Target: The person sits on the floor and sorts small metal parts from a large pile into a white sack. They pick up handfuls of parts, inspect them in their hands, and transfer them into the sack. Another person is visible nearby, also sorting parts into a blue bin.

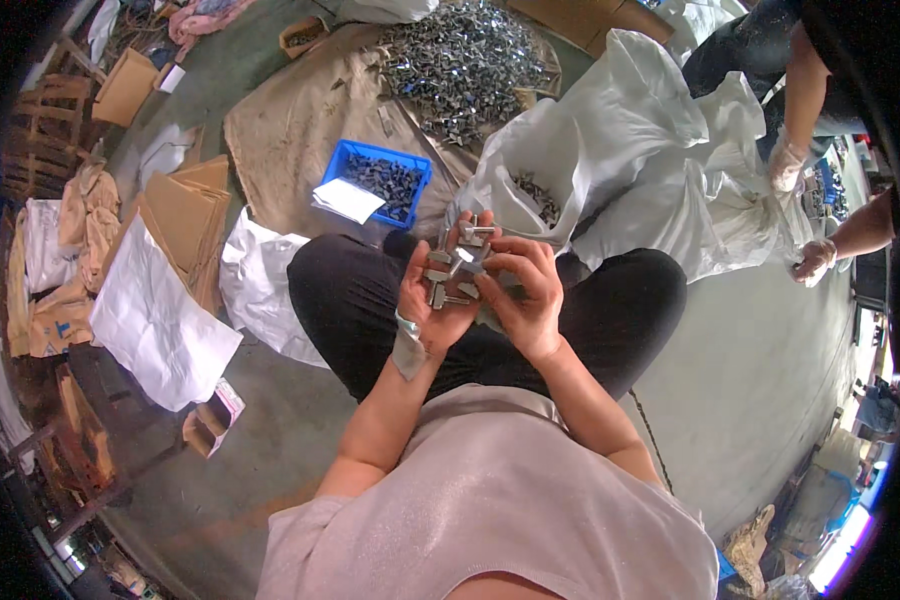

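On grey floor (740,360) lies a box (213,420), markings unreadable; left hand (437,316) cradles metal pieces (461,258), right hand (532,292) pinches one.

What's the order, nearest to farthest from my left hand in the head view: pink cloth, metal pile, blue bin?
1. Blue bin, ahead and slightly left of your left hand.
2. Metal pile, farther ahead.
3. Pink cloth, far off, upper left.
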The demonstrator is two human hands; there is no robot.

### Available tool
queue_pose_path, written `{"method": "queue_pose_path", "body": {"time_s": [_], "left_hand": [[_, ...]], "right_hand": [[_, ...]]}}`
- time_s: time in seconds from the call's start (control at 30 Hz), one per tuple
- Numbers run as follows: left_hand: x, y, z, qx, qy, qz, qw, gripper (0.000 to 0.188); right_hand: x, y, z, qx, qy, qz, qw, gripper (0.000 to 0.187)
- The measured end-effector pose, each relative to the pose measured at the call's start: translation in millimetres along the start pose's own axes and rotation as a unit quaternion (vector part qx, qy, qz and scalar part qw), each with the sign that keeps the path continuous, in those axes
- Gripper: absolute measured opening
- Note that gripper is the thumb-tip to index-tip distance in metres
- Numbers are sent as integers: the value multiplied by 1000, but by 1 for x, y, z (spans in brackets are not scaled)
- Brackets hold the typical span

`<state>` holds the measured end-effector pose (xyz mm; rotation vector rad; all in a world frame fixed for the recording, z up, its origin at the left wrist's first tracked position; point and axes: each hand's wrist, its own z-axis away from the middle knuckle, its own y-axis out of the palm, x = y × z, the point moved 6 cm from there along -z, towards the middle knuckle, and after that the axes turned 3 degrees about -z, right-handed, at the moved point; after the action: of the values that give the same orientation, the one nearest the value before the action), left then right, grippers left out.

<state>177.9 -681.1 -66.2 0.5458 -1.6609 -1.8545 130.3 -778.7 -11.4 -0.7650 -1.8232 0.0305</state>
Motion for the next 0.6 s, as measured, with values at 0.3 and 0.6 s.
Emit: {"method": "queue_pose_path", "body": {"time_s": [0.3,0.6], "left_hand": [[-3,-3,3,-7,-23,17,1000,55],[0,-9,13,-75,-40,-17,996,54]], "right_hand": [[-3,-7,-8,41,-4,24,999,23],[-4,-8,-32,104,-54,136,984,22]]}}
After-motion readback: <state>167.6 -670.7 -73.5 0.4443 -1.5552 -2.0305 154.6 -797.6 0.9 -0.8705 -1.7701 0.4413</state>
